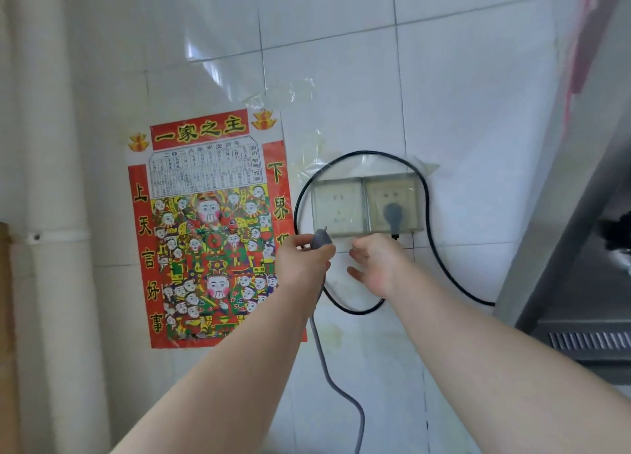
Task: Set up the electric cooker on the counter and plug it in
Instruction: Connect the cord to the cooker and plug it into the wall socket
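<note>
My left hand (302, 260) grips a grey plug (321, 239), prongs pointing up, just below the left corner of a double wall socket. Its grey cable (333, 382) hangs down out of the bottom of the view. The left socket (338, 205) is free under a clear splash cover. A dark plug (392, 214) sits in the right socket (392, 197). My right hand (377, 262) is open, fingers spread, touching the lower edge of the cover. The cooker is out of view.
A black cable (428, 214) loops around the sockets and runs right toward a steel range hood (573, 235). A red printed poster (211, 228) hangs left of the sockets. White pipes (58, 180) run down the tiled wall at far left.
</note>
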Tool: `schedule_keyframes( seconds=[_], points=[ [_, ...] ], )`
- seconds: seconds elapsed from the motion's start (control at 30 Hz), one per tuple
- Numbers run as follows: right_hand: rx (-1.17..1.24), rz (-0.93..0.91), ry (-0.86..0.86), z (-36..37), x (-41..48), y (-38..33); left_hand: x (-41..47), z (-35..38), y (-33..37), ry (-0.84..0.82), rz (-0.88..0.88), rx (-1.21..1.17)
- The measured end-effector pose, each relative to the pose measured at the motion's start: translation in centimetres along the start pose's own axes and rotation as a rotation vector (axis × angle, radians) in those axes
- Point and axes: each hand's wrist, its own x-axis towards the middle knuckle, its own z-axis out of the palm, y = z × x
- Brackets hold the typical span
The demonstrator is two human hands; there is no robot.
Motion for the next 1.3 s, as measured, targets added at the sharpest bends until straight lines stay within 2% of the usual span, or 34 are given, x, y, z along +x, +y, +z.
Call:
schedule_keyframes(
  seconds=[0.2,0.3,0.4,0.5,0.57,0.77,1.0,1.3],
  points=[
    [0.188,0.033,-0.055,1.5,-0.5,0.8,0.6,-0.9,-0.5,0.071,0.004,0.049],
    [0.166,0.016,-0.065,2.1,-1.2,0.5,0.7,-1.6,-0.7,0.086,-0.015,0.082],
    [-0.079,-0.133,0.013,2.2,-1.7,-0.5,0.5,-1.6,-0.7,0.083,-0.003,0.127],
    [-0.513,-0.468,0.122,1.0,-2.4,-1.8,0.5,-1.1,-0.4,0.087,0.066,0.2],
    [-0.803,-0.615,0.155,0.2,-3.0,-3.1,0.6,-0.5,0.1,0.095,0.105,0.257],
    [-1.229,-0.815,0.158,-0.9,-4.5,-5.7,1.7,2.4,1.1,0.087,0.155,0.283],
    [-1.39,-0.828,0.044,-1.8,-4.4,-5.4,2.9,4.4,0.8,0.171,0.157,0.306],
    [-1.373,-0.866,0.045,-2.2,-3.9,-4.9,2.9,4.8,1.0,0.227,0.219,0.537]
  ],
)
